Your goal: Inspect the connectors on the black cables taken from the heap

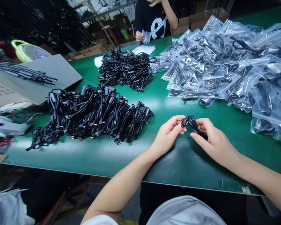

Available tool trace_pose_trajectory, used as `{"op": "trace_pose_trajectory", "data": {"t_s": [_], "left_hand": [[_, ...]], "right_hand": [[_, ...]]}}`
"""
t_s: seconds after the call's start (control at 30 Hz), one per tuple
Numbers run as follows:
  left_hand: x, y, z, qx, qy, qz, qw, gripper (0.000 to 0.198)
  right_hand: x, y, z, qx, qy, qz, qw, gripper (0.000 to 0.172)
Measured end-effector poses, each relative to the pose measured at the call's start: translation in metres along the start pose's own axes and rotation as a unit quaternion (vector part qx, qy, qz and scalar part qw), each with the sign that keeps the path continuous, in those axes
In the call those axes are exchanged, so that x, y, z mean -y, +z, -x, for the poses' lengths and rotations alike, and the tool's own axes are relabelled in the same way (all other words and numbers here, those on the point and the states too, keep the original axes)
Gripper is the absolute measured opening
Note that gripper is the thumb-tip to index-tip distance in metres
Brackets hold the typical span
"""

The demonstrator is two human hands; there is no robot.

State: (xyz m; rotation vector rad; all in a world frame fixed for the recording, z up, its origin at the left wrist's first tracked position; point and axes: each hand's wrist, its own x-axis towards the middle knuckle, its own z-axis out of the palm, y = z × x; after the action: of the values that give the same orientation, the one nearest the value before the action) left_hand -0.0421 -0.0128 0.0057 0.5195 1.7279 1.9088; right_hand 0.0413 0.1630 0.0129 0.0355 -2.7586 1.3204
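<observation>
A thin black cable [194,122], folded into a bundle with a rectangular connector [185,122] at one end, is held between both hands over the glossy green counter [135,162], near its front edge. The connector is pinched between the thumb and bent fingers of the left hand [170,132], its end face turned toward the camera. The left forearm is slanted forward and rightward across the front edge. The folded length is gripped by the right hand [215,142], its thumb pointed toward the left hand and its fingers curled round the far side; how tightly they are closed cannot quite be told, the lower loop being partly hidden. The right forearm is brought in over the front edge from the right. Black cable bundles [96,112] are heaped left of the hands, and clear plastic bags [215,72] are piled toward the far right.
</observation>
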Motion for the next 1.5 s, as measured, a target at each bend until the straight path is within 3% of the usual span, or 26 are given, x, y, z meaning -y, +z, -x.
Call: {"op": "trace_pose_trajectory", "data": {"t_s": [0.2, 0.3, 0.37, 0.43, 0.53, 0.67, 0.8, 1.03, 1.33, 1.43, 1.5], "left_hand": [[-0.002, 0.000, 0.000, 0.001, 0.002, -0.012, 1.000, 0.032], [-0.002, 0.000, 0.000, 0.008, -0.003, -0.016, 1.000, 0.029], [-0.001, 0.001, 0.000, 0.014, -0.007, -0.012, 1.000, 0.028], [0.002, 0.003, 0.002, 0.007, -0.012, 0.009, 1.000, 0.030], [0.004, 0.008, 0.006, 0.018, -0.046, 0.036, 0.998, 0.036], [0.003, 0.018, 0.013, 0.098, -0.111, 0.001, 0.989, 0.041], [0.004, 0.020, 0.017, 0.080, -0.103, -0.046, 0.990, 0.040], [0.008, 0.017, 0.015, 0.090, -0.124, -0.018, 0.988, 0.022], [0.008, 0.017, 0.015, 0.098, -0.121, -0.014, 0.988, 0.021], [0.009, 0.018, 0.015, 0.108, -0.067, -0.083, 0.988, 0.019], [0.007, 0.017, 0.014, 0.097, 0.017, -0.184, 0.978, 0.019]], "right_hand": [[0.001, 0.000, 0.000, 0.002, 0.014, -0.020, 1.000, 0.019], [0.003, -0.001, -0.002, 0.044, 0.064, -0.116, 0.990, 0.020], [0.004, -0.002, -0.005, 0.106, 0.110, -0.249, 0.956, 0.022], [0.004, -0.004, -0.009, 0.135, 0.144, -0.384, 0.902, 0.022], [0.001, -0.009, -0.015, 0.055, 0.165, -0.510, 0.843, 0.018], [-0.006, -0.012, -0.021, -0.042, 0.168, -0.568, 0.804, 0.016], [-0.005, -0.010, -0.022, -0.067, 0.179, -0.570, 0.799, 0.013], [-0.003, -0.016, -0.021, -0.087, 0.173, -0.507, 0.840, 0.014], [0.000, -0.018, -0.022, -0.088, 0.202, -0.557, 0.801, 0.010], [0.001, -0.025, -0.023, -0.083, 0.217, -0.563, 0.793, 0.009], [-0.003, -0.030, -0.023, -0.099, 0.207, -0.538, 0.811, 0.009]]}}
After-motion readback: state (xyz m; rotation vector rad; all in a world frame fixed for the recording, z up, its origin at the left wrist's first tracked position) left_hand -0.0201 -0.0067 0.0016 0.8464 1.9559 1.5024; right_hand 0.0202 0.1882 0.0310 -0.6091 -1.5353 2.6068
